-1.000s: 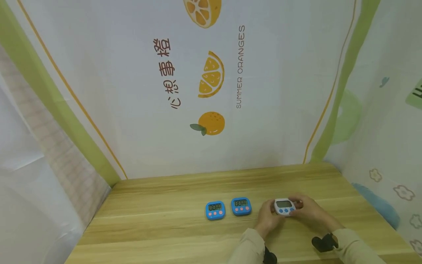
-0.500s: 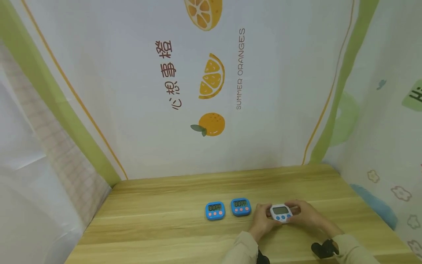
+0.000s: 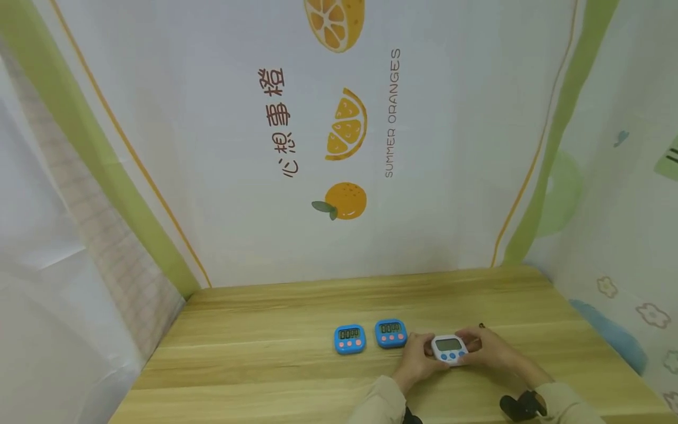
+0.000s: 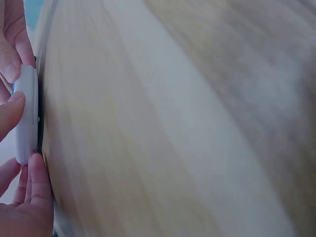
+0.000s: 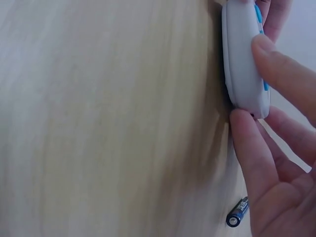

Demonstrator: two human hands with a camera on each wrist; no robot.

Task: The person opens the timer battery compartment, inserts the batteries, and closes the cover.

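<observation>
1. Currently, from my remote post, the head camera shows me a wood-grain tabletop, its pale and tan streaks running side to side, its far edge meeting a white backdrop.
2. Printed oranges climb the backdrop's middle: a whole fruit, a wedge and a cut half, flanked by brown Chinese characters and the sideways words "SUMMER ORANGES".
3. Green bands and thin orange lines border the cloth; I see checked fabric at left and a pale side panel at right, bearing outlined flowers and a blue patch.
4. Over the right part of the tabletop, a white timer with blue buttons turns its face toward the head camera; I cannot tell whether it touches the wood.
5. The left hand pinches one end of it between thumb and fingers; the right hand pinches the other.
6. Two blue timers with pink buttons lie beyond the left hand, slightly apart.
7. My right wrist view catches a battery just beside the right hand, and a soft shadow on blurred grain.
</observation>
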